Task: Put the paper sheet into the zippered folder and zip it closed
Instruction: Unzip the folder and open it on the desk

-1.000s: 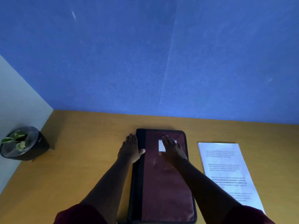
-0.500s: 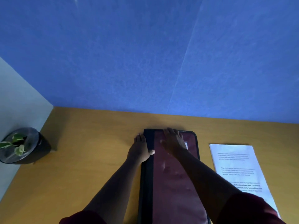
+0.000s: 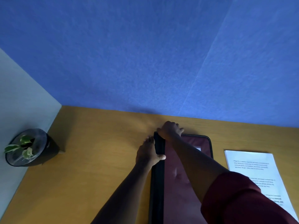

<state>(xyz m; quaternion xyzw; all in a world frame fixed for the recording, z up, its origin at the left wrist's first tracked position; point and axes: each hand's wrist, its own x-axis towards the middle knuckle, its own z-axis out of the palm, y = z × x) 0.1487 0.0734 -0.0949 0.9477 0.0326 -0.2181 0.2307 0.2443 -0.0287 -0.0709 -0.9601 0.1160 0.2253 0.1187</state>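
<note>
So the zippered folder (image 3: 181, 183) is lying flat on the wooden desk (image 3: 97, 159), maroon face up with a black spine strip down its left side, running from the near edge of the view out toward the far wall. The paper sheet (image 3: 255, 168) isn't in it, it's flat on the desk just right of the folder, printed side up, not touching it as far as I can see. Your right hand (image 3: 169, 130) is curled over the folder's far left corner, fingers bent down around the edge there; can't tell whether you've actually got the zipper pull pinched or you're just gripping the corner, that bit is hidden under your knuckles. Your left hand (image 3: 149, 154) is against the folder's left edge a bit nearer, fingers laid along the desk beside the spine and thumb hooked over onto the black strip, so it's loosely clamping that edge. Your right forearm crosses over the folder's face, dark red sleeve (image 3: 239, 199) at the near right. Off to the far left there's a small potted plant (image 3: 27, 147) in the corner, and a blue panel (image 3: 145, 54) backs the desk.
</note>
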